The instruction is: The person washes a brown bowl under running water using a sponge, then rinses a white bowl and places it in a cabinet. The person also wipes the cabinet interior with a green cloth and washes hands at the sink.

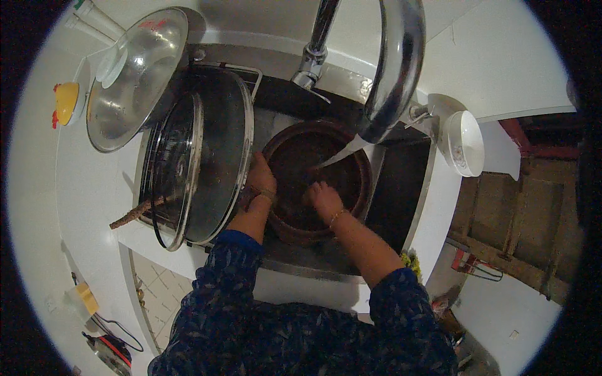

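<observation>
A round, dark brown pot (365,188) sits in the metal sink (301,268). My left hand (260,178) holds the pot's left side by the rim, its lower fingers partly hidden. Inside the pot, my right hand (325,199) is low with its fingers curled. Whether something small is under those fingers is too dark to tell. From the thick chrome faucet spout (392,84) a stream of water (342,152) runs into the pot, a little beyond my right hand.
Two glass lids (221,155) with metal rims stand on a rack left of the pot. Behind them leans a large steel bowl (136,89). A brown stick (136,212) juts over the counter. White bowls (465,143) are stacked at the sink's right edge. A second tap (310,70) stands behind.
</observation>
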A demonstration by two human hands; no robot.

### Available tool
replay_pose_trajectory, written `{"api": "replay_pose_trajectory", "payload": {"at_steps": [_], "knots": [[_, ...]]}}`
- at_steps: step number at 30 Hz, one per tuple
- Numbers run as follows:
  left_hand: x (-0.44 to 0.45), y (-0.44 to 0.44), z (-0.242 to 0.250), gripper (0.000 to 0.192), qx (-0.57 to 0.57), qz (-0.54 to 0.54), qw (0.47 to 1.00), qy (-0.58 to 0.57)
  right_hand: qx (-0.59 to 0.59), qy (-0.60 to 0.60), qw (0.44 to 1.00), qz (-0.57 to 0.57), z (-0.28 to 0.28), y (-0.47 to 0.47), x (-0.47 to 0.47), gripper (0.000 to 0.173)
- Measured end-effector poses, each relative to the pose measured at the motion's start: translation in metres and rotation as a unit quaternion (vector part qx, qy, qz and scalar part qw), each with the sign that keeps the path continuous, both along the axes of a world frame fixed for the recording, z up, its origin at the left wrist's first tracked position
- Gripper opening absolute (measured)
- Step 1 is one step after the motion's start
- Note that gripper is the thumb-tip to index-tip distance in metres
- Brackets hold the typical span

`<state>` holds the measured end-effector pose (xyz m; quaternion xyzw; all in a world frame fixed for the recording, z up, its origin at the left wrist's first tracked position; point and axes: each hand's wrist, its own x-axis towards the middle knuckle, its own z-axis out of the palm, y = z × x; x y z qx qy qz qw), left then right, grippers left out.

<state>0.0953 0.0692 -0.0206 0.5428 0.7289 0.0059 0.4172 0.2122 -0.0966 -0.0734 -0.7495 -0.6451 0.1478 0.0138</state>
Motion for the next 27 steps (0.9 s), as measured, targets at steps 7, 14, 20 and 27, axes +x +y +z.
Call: {"api": "replay_pose_trajectory", "payload": {"at_steps": [7,14,20,27], "knots": [[-0.005,0.004,-0.009,0.051,0.027,-0.289,0.943,0.163,-0.046,0.007,0.983,-0.178,-0.013,0.038,-0.008,0.024],[-0.005,-0.005,0.011,0.037,0.064,-0.265,0.949,0.160,-0.126,0.212,0.964,-0.103,0.064,0.031,-0.025,0.046],[-0.010,-0.001,-0.018,0.031,0.083,-0.222,0.966,0.100,-0.162,-0.148,0.975,-0.039,0.009,-0.033,0.008,0.054],[-0.017,-0.003,-0.033,0.032,0.144,-0.230,0.953,0.130,-0.297,0.042,0.954,0.009,0.045,-0.018,-0.029,0.055]]}}
